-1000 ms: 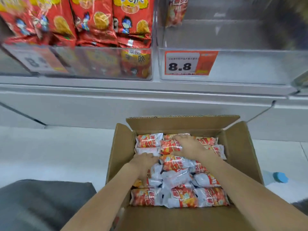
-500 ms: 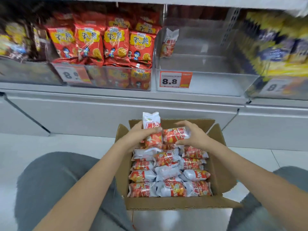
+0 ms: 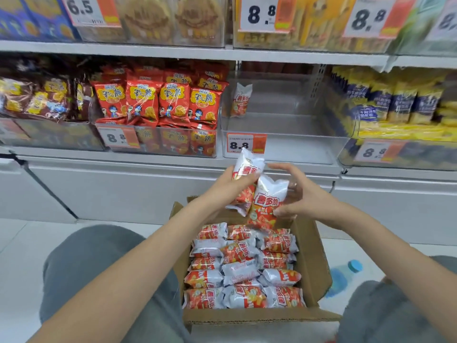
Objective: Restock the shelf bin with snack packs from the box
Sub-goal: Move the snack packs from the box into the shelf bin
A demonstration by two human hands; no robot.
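Holding two snack packs point(image 3: 265, 201) above the box point(image 3: 314, 273), left hand point(image 3: 230, 188) fingers clamped on one, right hand point(image 3: 296, 196) cupping the other loosely, risking it slipping before reaching the near-empty shelf bin point(image 3: 284, 144)

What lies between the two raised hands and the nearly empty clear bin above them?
Head view: only the bin's front wall with its 8.8 price tag and the white shelf edge separate it from left hand and right hand.

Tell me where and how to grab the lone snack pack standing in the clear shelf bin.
Pinch the lone snack pack across its narrow middle, coming from the open front above the clear bin's low front wall. It stands upright against the left wall, so one side is blocked; the front and right faces are free.
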